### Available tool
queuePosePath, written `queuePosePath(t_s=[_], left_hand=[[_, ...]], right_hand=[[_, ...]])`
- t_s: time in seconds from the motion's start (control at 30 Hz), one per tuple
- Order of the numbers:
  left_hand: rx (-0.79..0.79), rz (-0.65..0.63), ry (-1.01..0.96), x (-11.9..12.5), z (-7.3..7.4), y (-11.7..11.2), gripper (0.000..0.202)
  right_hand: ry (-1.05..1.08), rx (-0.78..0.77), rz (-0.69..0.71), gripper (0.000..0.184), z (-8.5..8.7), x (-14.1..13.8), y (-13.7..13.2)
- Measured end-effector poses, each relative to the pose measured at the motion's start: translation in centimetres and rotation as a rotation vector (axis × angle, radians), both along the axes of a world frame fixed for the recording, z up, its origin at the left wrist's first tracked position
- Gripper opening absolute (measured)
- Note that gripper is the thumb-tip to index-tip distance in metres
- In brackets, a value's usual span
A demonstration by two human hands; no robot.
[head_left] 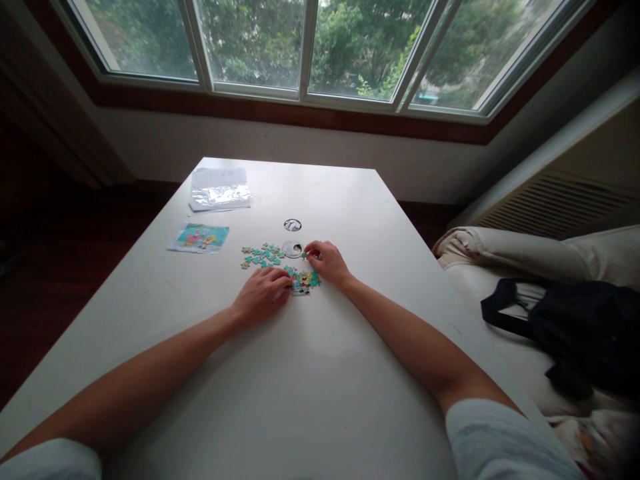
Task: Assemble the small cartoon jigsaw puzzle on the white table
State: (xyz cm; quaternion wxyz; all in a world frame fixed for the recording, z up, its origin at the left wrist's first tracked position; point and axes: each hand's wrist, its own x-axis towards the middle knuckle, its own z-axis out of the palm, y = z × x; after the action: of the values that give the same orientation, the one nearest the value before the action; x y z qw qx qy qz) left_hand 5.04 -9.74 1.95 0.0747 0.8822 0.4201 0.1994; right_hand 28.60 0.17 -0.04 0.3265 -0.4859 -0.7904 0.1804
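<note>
A partly joined jigsaw puzzle (303, 280) with a yellow cartoon figure lies on the white table, between my two hands. My left hand (264, 291) rests at its left edge, fingers bent and touching the joined pieces. Just above its upper right side, my right hand (326, 259) pinches a small puzzle piece (305, 255), mostly hidden by the fingers. Loose green puzzle pieces (263, 255) are spread beyond my left hand. A round clear lid or dish (293, 249) sits beside the right fingertips, with something dark in it.
A small round disc (293, 225) lies farther back. At the table's left are a printed picture sheet (200, 238) and a clear plastic bag (220, 189) on paper. To the right of the table (320, 387), a dark bag (585, 333) rests on a pale sofa (470, 273).
</note>
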Motion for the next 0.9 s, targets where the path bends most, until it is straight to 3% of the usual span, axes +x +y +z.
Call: queuePosePath(t_s=[0.17, 0.33, 0.5, 0.9], left_hand=[[0.017, 0.049, -0.037, -0.5, 0.2, 0.6, 0.02], [0.075, 0.279, -0.097, -3.3, -0.5, 3.4, 0.02], [0.032, 0.482, -0.184, -5.7, -1.4, 6.0, 0.023], [-0.001, 0.456, -0.104, -5.5, -1.1, 6.1, 0.027]], right_hand=[[-0.087, 0.024, 0.007, 0.012, 0.0, 0.1, 0.0], [-0.104, 0.055, 0.004, 0.012, -0.3, 0.1, 0.0], [-0.1, 0.052, 0.01, 0.011, -0.2, 0.0, -0.1], [-0.071, 0.05, 0.021, 0.011, 0.1, -0.1, -0.4]])
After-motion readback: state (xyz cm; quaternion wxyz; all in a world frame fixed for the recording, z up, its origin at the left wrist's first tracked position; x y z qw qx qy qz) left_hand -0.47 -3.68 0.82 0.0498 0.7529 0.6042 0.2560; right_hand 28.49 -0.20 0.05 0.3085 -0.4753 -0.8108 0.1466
